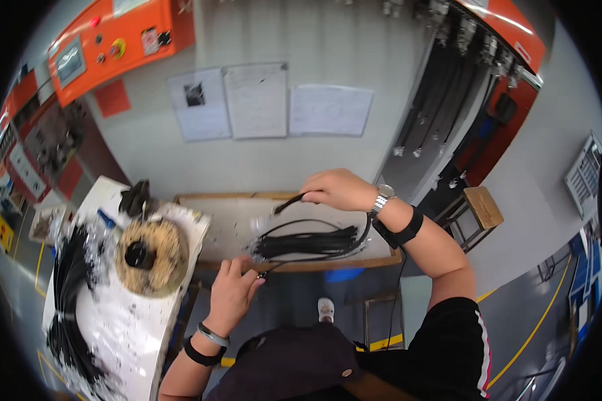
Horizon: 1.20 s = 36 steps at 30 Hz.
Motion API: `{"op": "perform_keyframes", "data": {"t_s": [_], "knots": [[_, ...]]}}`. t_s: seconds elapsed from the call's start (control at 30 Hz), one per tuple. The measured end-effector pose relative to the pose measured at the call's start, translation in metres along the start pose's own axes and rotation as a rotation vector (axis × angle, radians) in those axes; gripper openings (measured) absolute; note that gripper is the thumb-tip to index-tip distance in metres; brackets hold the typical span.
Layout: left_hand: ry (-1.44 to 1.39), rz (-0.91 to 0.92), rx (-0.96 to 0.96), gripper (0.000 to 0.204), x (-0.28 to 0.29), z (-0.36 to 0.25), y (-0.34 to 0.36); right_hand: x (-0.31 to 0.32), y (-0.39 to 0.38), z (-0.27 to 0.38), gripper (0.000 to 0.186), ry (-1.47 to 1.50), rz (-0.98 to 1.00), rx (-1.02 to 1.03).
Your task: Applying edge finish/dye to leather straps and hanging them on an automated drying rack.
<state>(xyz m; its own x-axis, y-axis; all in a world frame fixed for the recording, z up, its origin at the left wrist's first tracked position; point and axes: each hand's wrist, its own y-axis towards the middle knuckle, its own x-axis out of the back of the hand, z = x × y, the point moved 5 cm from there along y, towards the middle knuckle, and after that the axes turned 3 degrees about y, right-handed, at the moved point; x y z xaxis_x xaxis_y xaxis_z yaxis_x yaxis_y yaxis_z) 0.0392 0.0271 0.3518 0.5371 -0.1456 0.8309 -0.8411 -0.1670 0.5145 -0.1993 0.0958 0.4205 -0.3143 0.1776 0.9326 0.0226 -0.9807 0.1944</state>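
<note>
My right hand (341, 189) is closed round a black cable (289, 203), above the far part of a shallow wood-edged tray (314, 266). One short end of that cable sticks out to the left of my fingers. My left hand (233, 286) pinches a thin black cable end (263, 275) at the tray's near left edge. From there a strand runs right along the near rim and curves up towards my right wrist; I cannot tell whether both hands hold the same cable. Between the hands, a bundle of black cables (308, 242) with clear-wrapped ends lies in the tray.
On the left, a white table (140, 327) bears a tan ring-shaped roll (151, 257) and a tied bundle of black cables (67, 314). More cables hang from a rack (441, 100) at far right. A wooden stool (481, 206) stands right; an orange control panel (114, 50) is upper left.
</note>
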Motion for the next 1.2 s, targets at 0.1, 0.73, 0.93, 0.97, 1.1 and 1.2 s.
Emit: {"op": "perform_keyframes", "data": {"t_s": [0.1,0.73,0.93,0.97,1.1,1.2], "knots": [[-0.157,0.088,0.065,0.013,-0.06,0.003,0.026,0.05,-0.045,-0.063,0.02,0.201,-0.179,-0.288],[-0.85,-0.142,-0.168,0.022,-0.152,-0.14,0.39,0.151,-0.162,-0.194,0.027,1.001,-1.14,-0.216],[-1.251,-0.077,-0.17,0.021,-0.16,-0.203,0.45,0.166,-0.182,-0.221,0.024,0.814,-1.223,-0.271],[-1.418,0.042,-0.1,0.021,-0.169,-0.209,0.456,0.167,-0.185,-0.225,0.024,0.798,-1.233,-0.271],[-1.481,0.13,-0.114,0.021,-0.183,-0.213,0.471,0.177,-0.2,-0.233,0.021,0.658,-1.203,-0.336],[-1.402,0.145,-0.192,0.02,-0.183,-0.222,0.472,0.214,-0.241,-0.233,0.02,0.261,-1.245,-0.379]]}}
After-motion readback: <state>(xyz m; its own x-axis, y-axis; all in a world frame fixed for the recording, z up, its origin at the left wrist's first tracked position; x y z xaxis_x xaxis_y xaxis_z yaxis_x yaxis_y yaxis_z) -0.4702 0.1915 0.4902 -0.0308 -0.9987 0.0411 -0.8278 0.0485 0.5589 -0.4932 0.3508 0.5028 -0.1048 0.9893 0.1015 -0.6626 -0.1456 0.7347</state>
